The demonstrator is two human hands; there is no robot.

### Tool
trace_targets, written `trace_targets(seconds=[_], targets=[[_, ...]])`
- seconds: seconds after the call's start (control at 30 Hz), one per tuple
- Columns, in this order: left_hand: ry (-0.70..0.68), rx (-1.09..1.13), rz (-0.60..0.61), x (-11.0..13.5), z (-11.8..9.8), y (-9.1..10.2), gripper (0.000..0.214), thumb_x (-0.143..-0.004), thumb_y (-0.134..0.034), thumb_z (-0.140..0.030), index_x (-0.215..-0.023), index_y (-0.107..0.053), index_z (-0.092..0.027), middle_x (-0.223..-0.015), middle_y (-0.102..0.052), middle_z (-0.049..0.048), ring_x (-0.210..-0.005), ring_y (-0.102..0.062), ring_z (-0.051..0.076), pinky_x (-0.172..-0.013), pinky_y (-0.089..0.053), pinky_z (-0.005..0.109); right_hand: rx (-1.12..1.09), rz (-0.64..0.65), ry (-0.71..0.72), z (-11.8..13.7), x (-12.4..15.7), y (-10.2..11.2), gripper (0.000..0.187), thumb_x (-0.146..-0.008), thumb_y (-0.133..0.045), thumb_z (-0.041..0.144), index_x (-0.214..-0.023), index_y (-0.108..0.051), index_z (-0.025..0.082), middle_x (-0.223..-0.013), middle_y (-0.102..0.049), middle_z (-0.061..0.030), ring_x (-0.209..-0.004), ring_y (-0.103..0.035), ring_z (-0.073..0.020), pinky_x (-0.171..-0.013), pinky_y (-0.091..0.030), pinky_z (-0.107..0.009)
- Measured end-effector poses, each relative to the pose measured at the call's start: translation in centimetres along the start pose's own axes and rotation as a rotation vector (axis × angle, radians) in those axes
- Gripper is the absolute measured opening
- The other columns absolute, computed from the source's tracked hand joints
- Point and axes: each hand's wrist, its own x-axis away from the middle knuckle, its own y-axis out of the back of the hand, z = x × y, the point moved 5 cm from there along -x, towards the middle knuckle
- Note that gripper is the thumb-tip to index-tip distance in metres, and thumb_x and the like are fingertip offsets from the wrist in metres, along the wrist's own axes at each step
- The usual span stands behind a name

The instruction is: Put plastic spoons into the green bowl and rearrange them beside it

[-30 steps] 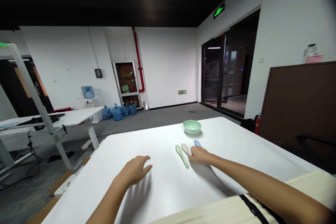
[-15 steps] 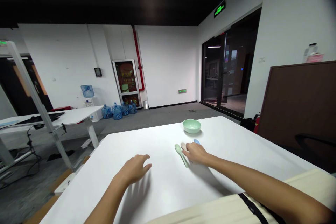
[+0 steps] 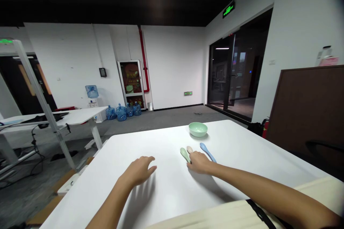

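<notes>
green spoon (image 3: 185, 154) lies partly under right hand (image 3: 200, 162); grasped or not, cannot tell.

A second white desk (image 3: 80, 114) is seen at the left, behind a slanted metal frame (image 3: 40, 96). A water dispenser (image 3: 91, 93) and blue jugs (image 3: 120, 111) are lined along the far wall, beside a glass-fronted cabinet (image 3: 131, 84) and a red pipe (image 3: 143, 61). A brown partition (image 3: 303, 103) is placed at the right, topped by a bottle (image 3: 326, 54).

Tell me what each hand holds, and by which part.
Left hand holds nothing; it lies on the table. Right hand covers the handle ends of the green spoon and beige spoon; a grip cannot be told.
</notes>
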Motion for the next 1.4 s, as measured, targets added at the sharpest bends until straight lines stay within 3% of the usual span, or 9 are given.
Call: trace_targets(seconds=[0.2, 0.3, 0.43, 0.67, 0.97, 1.17, 1.4], targets=[[0.005, -0.002, 0.006, 0.1, -0.2, 0.2, 0.057, -0.089, -0.039, -0.053, -0.134, -0.055, -0.023, -0.133, -0.061, 0.0107, -0.121, -0.056, 0.030, -0.097, -0.044, 0.041, -0.082, -0.079, 0.026, -1.0, -0.8, 0.2, 0.029, -0.084, -0.052, 0.036, -0.107, -0.053, 0.018, -0.091, -0.066, -0.0080, -0.075, -0.061, -0.0179, -0.061, -0.029, -0.025], [0.009, 0.003, 0.003, 0.3, -0.3, 0.4, 0.056, -0.089, -0.040, -0.053, -0.134, -0.055, -0.023, -0.132, -0.062, 0.0109, -0.120, -0.056, 0.030, -0.097, -0.044, 0.041, -0.108, -0.102, 0.021, -1.9, -1.4, 0.9, 0.025, -0.087, -0.051, 0.041, -0.086, -0.060, 0.017, -0.080, -0.066, -0.0059, -0.071, -0.059, -0.0158, -0.059, -0.028, -0.024], [0.002, 0.005, -0.009, 0.6, -0.5, 0.7, 0.056, -0.089, -0.040, -0.053, -0.133, -0.057, -0.023, -0.131, -0.063, 0.0114, -0.118, -0.058, 0.030, -0.096, -0.045, 0.042, -0.120, -0.134, -0.020, -3.9, -1.7, 2.6, 0.040, -0.088, -0.050, 0.046, -0.064, -0.058, 0.016, -0.073, -0.065, -0.0073, -0.069, -0.059, -0.0161, -0.057, -0.028, -0.024], [-0.003, -0.003, -0.010, 0.8, -0.7, 0.9, 0.056, -0.089, -0.039, -0.052, -0.134, -0.056, -0.022, -0.130, -0.063, 0.0119, -0.119, -0.058, 0.030, -0.096, -0.045, 0.042, -0.017, -0.187, -0.129, -10.5, -1.6, 4.5, 0.034, -0.089, -0.048, 0.040, -0.069, -0.060, 0.015, -0.079, -0.066, -0.0101, -0.069, -0.059, -0.0180, -0.055, -0.027, -0.026], [0.014, 0.007, -0.006, 0.8, -0.6, 0.8, 0.056, -0.088, -0.040, -0.053, -0.133, -0.057, -0.024, -0.131, -0.063, 0.0106, -0.118, -0.058, 0.031, -0.096, -0.045, 0.042, -0.016, -0.121, -0.362, -17.9, -1.6, 3.0, 0.023, -0.087, -0.050, 0.035, -0.090, -0.062, 0.015, -0.101, -0.065, -0.0146, -0.082, -0.063, -0.0222, -0.061, -0.035, -0.028], [0.004, -0.006, 0.004, 0.7, -0.6, 0.7, 0.057, -0.089, -0.039, -0.053, -0.134, -0.056, -0.022, -0.130, -0.063, 0.0117, -0.119, -0.058, 0.031, -0.096, -0.045, 0.042, -0.018, -0.079, -0.405, -20.0, -1.7, 1.6, 0.021, -0.084, -0.053, 0.029, -0.094, -0.063, 0.013, -0.105, -0.064, -0.0160, -0.085, -0.063, -0.0244, -0.063, -0.038, -0.030], [0.004, -0.004, -0.001, 0.8, -0.9, 0.9, 0.056, -0.089, -0.040, -0.052, -0.134, -0.056, -0.022, -0.134, -0.061, 0.0111, -0.121, -0.056, 0.031, -0.098, -0.043, 0.042, 0.030, -0.049, -0.381, -19.8, -1.6, 1.0, 0.022, -0.082, -0.052, 0.025, -0.097, -0.063, 0.012, -0.110, -0.063, -0.0178, -0.092, -0.064, -0.0279, -0.065, -0.040, -0.032]])
